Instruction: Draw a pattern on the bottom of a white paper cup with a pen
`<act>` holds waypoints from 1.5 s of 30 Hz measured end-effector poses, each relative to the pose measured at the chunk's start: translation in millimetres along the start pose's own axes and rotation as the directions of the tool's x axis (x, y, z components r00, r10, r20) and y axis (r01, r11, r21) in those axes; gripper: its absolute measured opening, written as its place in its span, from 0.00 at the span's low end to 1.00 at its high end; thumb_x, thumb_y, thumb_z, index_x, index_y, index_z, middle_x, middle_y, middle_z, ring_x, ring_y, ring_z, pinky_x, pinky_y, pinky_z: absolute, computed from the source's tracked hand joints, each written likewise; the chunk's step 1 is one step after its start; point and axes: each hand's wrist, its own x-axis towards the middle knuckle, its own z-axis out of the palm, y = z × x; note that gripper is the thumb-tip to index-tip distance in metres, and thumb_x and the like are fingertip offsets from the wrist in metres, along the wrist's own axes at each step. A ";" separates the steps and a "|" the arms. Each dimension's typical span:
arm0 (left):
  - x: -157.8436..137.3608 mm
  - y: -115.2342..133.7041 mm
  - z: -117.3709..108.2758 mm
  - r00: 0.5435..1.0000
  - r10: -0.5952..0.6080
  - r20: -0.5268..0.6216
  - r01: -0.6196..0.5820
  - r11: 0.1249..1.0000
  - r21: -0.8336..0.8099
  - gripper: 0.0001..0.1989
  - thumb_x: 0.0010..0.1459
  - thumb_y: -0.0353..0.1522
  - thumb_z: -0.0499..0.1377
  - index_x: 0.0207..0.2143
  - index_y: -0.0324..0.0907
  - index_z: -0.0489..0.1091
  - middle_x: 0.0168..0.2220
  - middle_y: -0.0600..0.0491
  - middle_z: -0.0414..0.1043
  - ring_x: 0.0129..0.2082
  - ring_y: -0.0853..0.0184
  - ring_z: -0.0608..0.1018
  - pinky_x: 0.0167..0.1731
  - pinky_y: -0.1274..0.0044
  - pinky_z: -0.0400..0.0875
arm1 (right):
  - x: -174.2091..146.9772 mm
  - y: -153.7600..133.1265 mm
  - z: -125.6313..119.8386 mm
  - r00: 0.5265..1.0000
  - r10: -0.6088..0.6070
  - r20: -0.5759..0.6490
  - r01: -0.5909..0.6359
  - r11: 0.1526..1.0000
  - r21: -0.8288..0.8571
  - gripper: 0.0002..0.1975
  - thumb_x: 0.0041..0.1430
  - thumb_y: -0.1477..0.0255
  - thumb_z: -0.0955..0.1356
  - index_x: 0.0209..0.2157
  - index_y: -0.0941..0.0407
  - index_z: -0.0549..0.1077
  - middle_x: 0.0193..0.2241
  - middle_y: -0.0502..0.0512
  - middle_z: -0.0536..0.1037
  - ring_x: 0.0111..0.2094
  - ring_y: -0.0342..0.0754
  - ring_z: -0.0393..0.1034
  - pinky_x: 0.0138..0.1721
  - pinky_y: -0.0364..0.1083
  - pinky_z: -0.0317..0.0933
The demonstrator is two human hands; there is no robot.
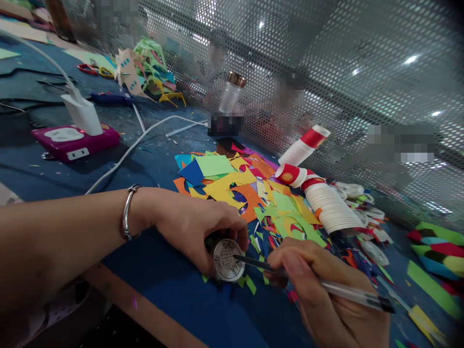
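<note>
My left hand, with a silver bangle at the wrist, grips a small round white disc by its sides near the table's front edge. Dark lines on the disc's face form a cross-hatched circle with figures around it. Whether the disc is the top of something taller, I cannot tell. In my right hand is a pen with a clear barrel, held in a writing grip. Its dark tip meets the disc's face near the hatched circle. Green paper scraps lie around the disc.
Coloured paper cut-outs are heaped behind my hands. Stacked paper cups lie to the right, before a perforated metal screen. At left a purple power strip holds a white charger, with a cable crossing the table.
</note>
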 end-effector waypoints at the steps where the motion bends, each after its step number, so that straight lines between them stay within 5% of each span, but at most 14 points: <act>1: -0.2 -0.1 0.2 1.000 -0.005 -0.004 0.005 1.000 -0.002 0.27 0.49 0.30 0.71 0.52 0.42 0.70 0.48 0.51 0.70 0.47 0.63 0.73 0.47 0.72 0.70 | -0.2 -0.5 -1.6 0.999 0.026 -0.021 -0.026 1.000 -0.002 0.11 0.69 0.74 0.64 0.34 0.51 0.76 0.25 0.46 0.79 0.22 0.39 0.73 0.24 0.40 0.63; 9: 0.8 2.2 0.9 1.000 -0.008 -0.014 0.009 1.000 0.013 0.26 0.49 0.31 0.70 0.51 0.42 0.70 0.47 0.51 0.71 0.47 0.63 0.74 0.47 0.73 0.71 | -1.9 -1.1 -0.7 0.995 0.102 -0.017 -0.103 0.995 -0.015 0.16 0.71 0.69 0.64 0.29 0.52 0.77 0.21 0.46 0.76 0.20 0.39 0.70 0.16 0.38 0.57; 14: 0.2 3.2 0.1 1.000 -0.015 -0.004 0.016 1.000 0.024 0.27 0.49 0.31 0.70 0.53 0.41 0.70 0.47 0.51 0.71 0.46 0.63 0.74 0.46 0.73 0.71 | -2.8 2.6 -0.9 0.995 0.096 -0.012 -0.096 0.995 -0.028 0.15 0.72 0.70 0.63 0.30 0.51 0.75 0.22 0.45 0.76 0.21 0.38 0.70 0.20 0.37 0.60; 28: -0.4 2.0 -0.9 1.000 -0.002 -0.001 0.002 1.000 0.006 0.27 0.49 0.29 0.71 0.52 0.41 0.71 0.47 0.52 0.70 0.47 0.64 0.72 0.46 0.74 0.69 | 0.3 0.1 -2.4 0.994 -0.092 0.054 0.097 0.990 -0.105 0.11 0.70 0.77 0.63 0.35 0.51 0.74 0.24 0.47 0.77 0.20 0.40 0.68 0.23 0.43 0.60; 45: -0.3 4.1 -2.5 1.000 -0.006 0.015 0.006 1.000 -0.005 0.26 0.49 0.29 0.70 0.52 0.43 0.70 0.45 0.53 0.70 0.45 0.64 0.72 0.46 0.73 0.69 | 0.3 -0.9 -1.2 1.000 0.007 0.025 -0.005 0.999 -0.052 0.13 0.71 0.74 0.63 0.32 0.50 0.75 0.23 0.44 0.77 0.20 0.38 0.69 0.25 0.42 0.61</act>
